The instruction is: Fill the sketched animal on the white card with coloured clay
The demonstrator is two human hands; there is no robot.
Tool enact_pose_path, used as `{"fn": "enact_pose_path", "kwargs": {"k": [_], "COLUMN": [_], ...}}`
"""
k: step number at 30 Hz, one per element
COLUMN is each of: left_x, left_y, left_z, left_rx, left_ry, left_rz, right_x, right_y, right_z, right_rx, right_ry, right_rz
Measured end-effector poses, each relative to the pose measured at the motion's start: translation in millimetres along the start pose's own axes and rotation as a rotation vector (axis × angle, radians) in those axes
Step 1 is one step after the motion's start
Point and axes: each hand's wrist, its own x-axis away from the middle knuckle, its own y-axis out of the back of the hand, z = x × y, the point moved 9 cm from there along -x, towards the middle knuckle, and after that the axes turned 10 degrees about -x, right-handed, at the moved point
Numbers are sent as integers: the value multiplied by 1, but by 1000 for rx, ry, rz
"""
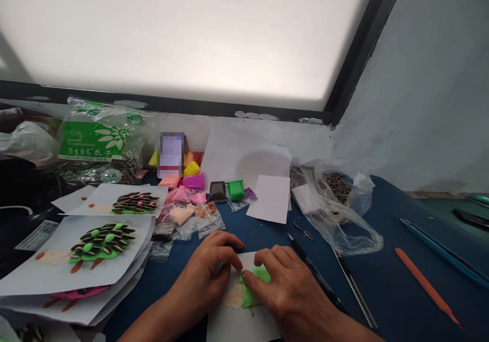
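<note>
Right now we bend both hands over a white sheet of paper (223,326) on the blue table (244,230). The green clay (249,298) lies flat on that sheet, touching a patch of beige clay (233,296) on its left. Our right hand (286,283) rests its thumb on the green clay, fingers curved and parted, unclenched. Our left hand (214,265) arches above the beige patch, fingers loosely bent and released; whether its tips touch the green clay, we cannot tell. Near our right hand lies a pen (314,269), then a silver stick (355,288) and an orange stick (426,285). Well to our left, a hedgehog picture (109,239) bearing dark striped seeds tops a paper pile.
</note>
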Motion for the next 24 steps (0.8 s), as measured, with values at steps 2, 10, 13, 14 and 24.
{"fn": "enact_pose_path", "kwargs": {"k": [2, 10, 13, 14, 24], "left_x": [-1, -1, -1, -2, 0], "left_y": [0, 0, 0, 1, 0], "left_z": [1, 1, 0, 1, 1], "left_rx": [8, 33, 37, 35, -1], "left_ry": [4, 0, -3, -2, -10], "left_rz": [8, 15, 9, -2, -41], "right_x": [0, 2, 2, 1, 6], "right_y": [-2, -6, -1, 2, 3], "right_z": [-1, -23, -27, -26, -13], "right_rx": [5, -244, -260, -234, -64], "right_ry": [-6, -170, -196, -181, -102], "right_rz": [10, 76, 64, 52, 17]}}
